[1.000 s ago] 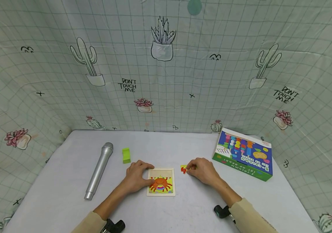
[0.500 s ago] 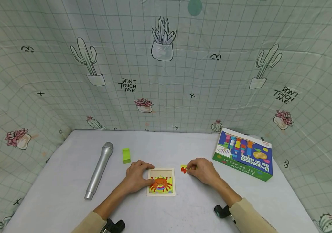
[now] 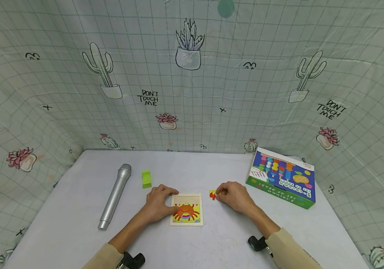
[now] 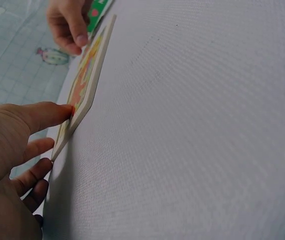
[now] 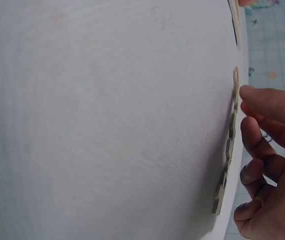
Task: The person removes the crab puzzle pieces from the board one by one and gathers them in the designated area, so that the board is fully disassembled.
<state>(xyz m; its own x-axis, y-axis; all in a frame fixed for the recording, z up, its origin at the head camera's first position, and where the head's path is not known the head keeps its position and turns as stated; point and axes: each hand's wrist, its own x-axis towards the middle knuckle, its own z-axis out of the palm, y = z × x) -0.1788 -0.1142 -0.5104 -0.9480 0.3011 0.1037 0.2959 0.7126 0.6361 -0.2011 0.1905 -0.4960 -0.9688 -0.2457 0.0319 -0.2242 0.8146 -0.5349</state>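
Observation:
A square wooden crab jigsaw puzzle (image 3: 186, 213) lies on the table, its upper strip showing bare wood. My left hand (image 3: 158, 201) rests at its left side. The left thumb (image 4: 55, 114) presses on the picture, while the index fingertip reaches the top edge. To the right, a small red and yellow puzzle piece (image 3: 212, 194) shows beside my right hand (image 3: 233, 196). In the right wrist view, a thin wavy-edged strip of puzzle pieces (image 5: 230, 142) lies flat under this hand. The right thumb and index fingertips are at its surface; the other fingers hang loosely bent.
A silver microphone (image 3: 114, 198) lies on the left of the white table (image 3: 225, 241), beside a lime-green block (image 3: 146, 179). A blue and green toy box (image 3: 280, 179) stands at the back right. A cactus-patterned cloth (image 3: 192, 93) hangs behind the table.

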